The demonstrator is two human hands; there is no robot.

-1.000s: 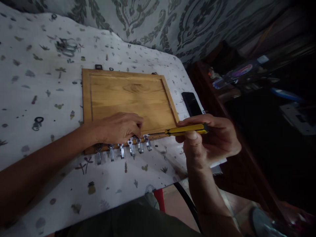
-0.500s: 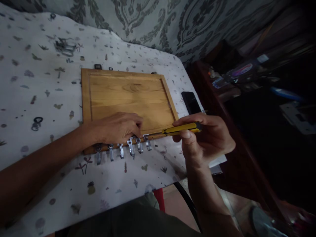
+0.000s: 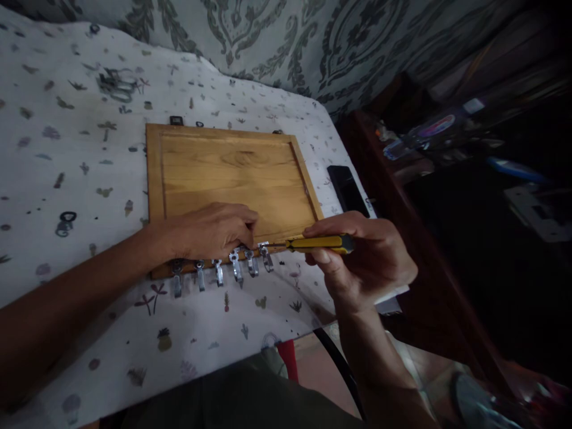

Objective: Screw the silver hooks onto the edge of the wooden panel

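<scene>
Currently, right hand is closed around a yellow-and-black screwdriver, thumb and fingers on its handle, shaft pointing left to the rightmost hook. Left hand rests on the lower part of the wooden panel, fingers curled near the hooks; can't tell whether its fingertips pinch anything. Six metal hooks line the panel's near edge, ends hanging over it. Panel lies flat on the cloth-covered desk; black phone sits right of it.
</scene>
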